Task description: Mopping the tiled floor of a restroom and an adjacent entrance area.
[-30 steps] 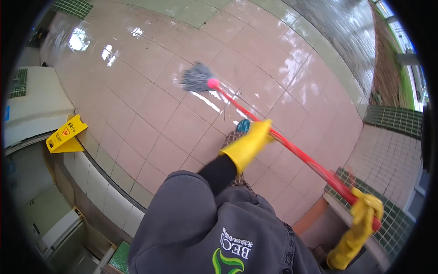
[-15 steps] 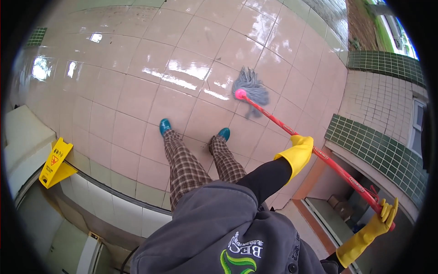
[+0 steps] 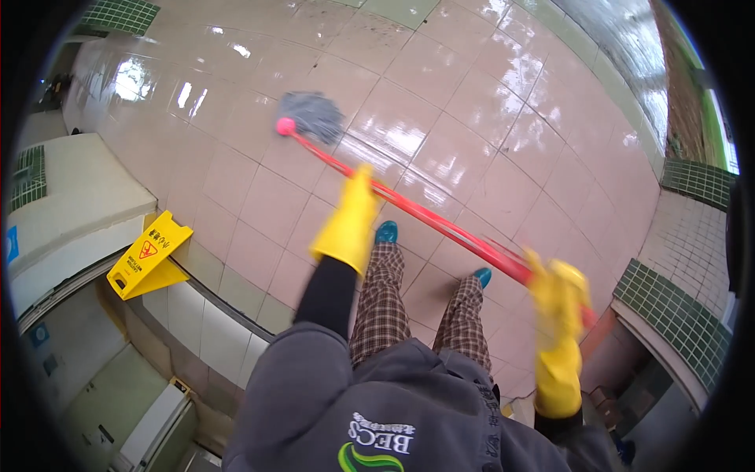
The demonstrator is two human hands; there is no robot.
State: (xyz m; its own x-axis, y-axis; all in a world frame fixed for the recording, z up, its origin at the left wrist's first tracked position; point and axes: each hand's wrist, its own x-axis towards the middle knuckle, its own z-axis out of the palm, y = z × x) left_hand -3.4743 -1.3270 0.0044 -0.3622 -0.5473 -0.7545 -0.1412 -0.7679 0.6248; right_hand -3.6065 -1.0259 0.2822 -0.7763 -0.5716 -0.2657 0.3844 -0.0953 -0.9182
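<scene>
A mop with a long red handle point(image 3: 440, 223) slants across the view, and its grey string head point(image 3: 313, 116) lies on the wet, shiny tiled floor point(image 3: 440, 161) to the far left of my feet. A round pink joint point(image 3: 285, 126) links head and handle. Both hands wear yellow rubber gloves. My left hand point(image 3: 351, 216) is closed around the lower part of the handle. Nearer the top end, my right hand point(image 3: 560, 303) grips it too, blurred by motion.
A yellow folding floor sign point(image 3: 151, 256) stands at the left beside a doorway's dark floor track point(image 3: 212, 299). My teal shoes point(image 3: 386, 233) are on the tiles below the handle. A green-tiled wall band point(image 3: 672, 303) runs along the right; boxes point(image 3: 605, 403) sit behind an opening there.
The mop head has swept left across the floor, from the right of my feet to their left. Both hands moved left with the handle, still gripping it. The view has shifted too.
</scene>
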